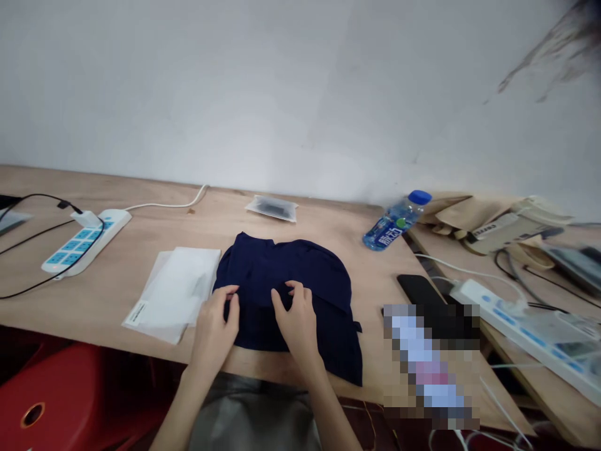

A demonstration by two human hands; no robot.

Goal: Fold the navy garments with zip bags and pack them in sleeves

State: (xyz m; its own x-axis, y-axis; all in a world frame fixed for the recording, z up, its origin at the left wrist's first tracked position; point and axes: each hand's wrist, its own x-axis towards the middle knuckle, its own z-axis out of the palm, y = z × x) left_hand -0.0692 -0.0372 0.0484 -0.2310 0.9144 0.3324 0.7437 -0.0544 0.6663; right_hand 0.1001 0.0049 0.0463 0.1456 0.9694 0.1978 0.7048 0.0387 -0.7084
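A dark navy garment [300, 275] lies folded on the wooden table [154, 225] in front of me. My left hand [216, 322] rests on its near left edge with the thumb and fingers pinching the cloth. My right hand [295, 316] sits beside it on the garment's middle, fingers curled and gripping a fold. Both hands are close together near the table's front edge.
A clear plastic bag [176, 291] lies left of the garment, another small packet [272, 208] behind it. A white power strip [84, 241] with cables is at the left. A water bottle [397, 222], a black phone [417, 289] and a second power strip [526, 326] are at the right. A red stool [56, 401] stands below.
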